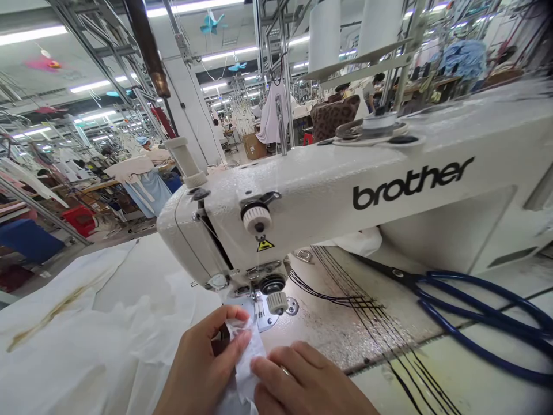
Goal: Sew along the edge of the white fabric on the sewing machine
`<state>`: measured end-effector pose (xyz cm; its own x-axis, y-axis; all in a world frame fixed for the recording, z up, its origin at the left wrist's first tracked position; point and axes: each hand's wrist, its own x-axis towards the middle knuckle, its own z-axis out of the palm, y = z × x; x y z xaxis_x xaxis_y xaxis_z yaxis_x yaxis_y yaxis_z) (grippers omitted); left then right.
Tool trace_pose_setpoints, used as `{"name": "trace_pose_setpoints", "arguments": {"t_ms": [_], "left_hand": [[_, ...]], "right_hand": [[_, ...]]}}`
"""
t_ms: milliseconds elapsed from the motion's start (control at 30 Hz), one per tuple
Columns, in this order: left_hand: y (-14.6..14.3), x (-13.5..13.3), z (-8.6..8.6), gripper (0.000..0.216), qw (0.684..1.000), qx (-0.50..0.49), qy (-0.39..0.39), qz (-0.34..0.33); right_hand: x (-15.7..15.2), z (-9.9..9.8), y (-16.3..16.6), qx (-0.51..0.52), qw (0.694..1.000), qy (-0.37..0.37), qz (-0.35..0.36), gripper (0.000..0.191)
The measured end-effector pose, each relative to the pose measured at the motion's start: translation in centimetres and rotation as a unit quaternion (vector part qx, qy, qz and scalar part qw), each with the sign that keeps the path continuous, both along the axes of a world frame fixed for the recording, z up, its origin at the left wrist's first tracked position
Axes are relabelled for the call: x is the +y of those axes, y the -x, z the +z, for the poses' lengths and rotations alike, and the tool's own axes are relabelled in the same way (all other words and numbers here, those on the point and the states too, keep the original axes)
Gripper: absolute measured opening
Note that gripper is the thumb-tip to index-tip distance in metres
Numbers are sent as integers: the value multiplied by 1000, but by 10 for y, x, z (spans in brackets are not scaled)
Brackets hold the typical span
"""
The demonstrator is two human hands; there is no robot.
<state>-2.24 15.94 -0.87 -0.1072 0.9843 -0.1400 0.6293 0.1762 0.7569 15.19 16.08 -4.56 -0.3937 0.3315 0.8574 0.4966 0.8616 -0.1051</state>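
Note:
A narrow piece of white fabric [247, 363] lies just in front of the needle of a white sewing machine [311, 196]. My left hand [203, 360] pinches its upper end between thumb and forefinger, close to the metal needle plate [270, 321]. Lower down, my right hand [298, 374] has its fingertips closed on the fabric's right edge, the fingers curled. The presser foot is partly hidden behind the machine head's parts. Where the fabric runs below the hands, it passes out of the picture.
Blue-handled scissors [470, 314] lie on the right of the machine bed, blades pointing under the arm. Black elastic-like cords [367, 311] cross the bed. White cloth [78, 346] spreads on the left. Thread cones [324, 37] stand behind; other people work farther back.

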Motion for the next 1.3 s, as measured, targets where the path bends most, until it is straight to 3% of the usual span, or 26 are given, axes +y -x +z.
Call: {"name": "trace_pose_setpoints", "arguments": {"t_ms": [133,300,667,967,1067,1200,1300], "left_hand": [[3,2,-3,35,1000,6,28,5],[2,0,-5,38,999,40,11,26],[-15,-9,-1,33,991,61,-90,75],[-4,-4,-3,32,995,60,-73,38],[-2,-2,-3,26,988,117,-103,-4],[4,1,-6,23,946,252,-194,-66],[5,7,-12,29,922,318,-208,-76]], "right_hand": [[-2,-1,-4,-21,1000,2,21,31],[-4,-7,-9,-34,999,14,40,26],[5,-5,2,-28,999,-34,-7,43],[1,-2,-2,-63,997,-35,-16,31],[1,-3,-2,-65,997,-30,-14,31],[2,-5,-2,-71,996,-42,-18,30],[3,-4,-2,-75,995,-51,-41,33]]}}
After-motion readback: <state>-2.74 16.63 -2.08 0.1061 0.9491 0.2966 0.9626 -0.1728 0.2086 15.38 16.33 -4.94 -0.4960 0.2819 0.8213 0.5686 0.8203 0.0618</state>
